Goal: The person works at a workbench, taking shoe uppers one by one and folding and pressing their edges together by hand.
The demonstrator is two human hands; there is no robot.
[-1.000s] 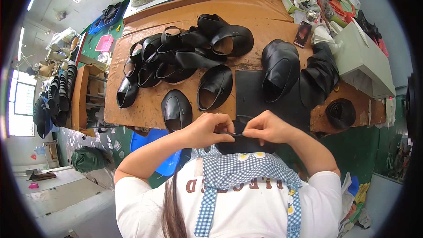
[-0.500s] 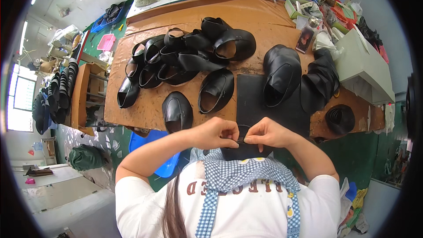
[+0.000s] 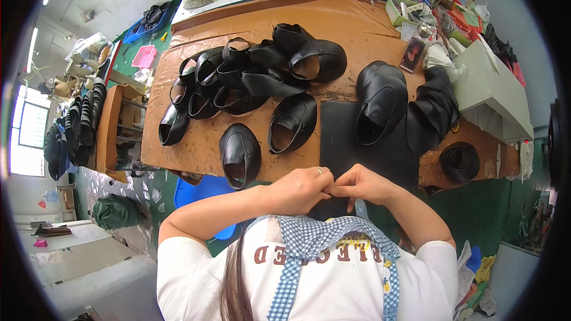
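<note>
At the table's near edge, my left hand [image 3: 303, 190] and my right hand [image 3: 360, 185] meet, fingertips pinched together on a black leather piece [image 3: 329, 208]. Most of that piece is hidden behind my hands, so its full shape cannot be made out. Just beyond lies a flat black mat [image 3: 339, 134] with a stack of black leather shoe uppers [image 3: 383, 98] on it. To the left of the mat sit two single shoe uppers [image 3: 292, 120], one nearer me than the other.
A heap of black shoe uppers [image 3: 256, 74] covers the table's [image 3: 351, 18] far left. More black leather pieces [image 3: 433, 110] and a coiled black roll [image 3: 459, 161] lie to the right, by a pale box [image 3: 491, 86]. A blue tub [image 3: 202, 193] stands below the left edge.
My left hand has turned over, its back now facing up, and moved slightly right against my right fingertips. The black piece is more covered than before.
</note>
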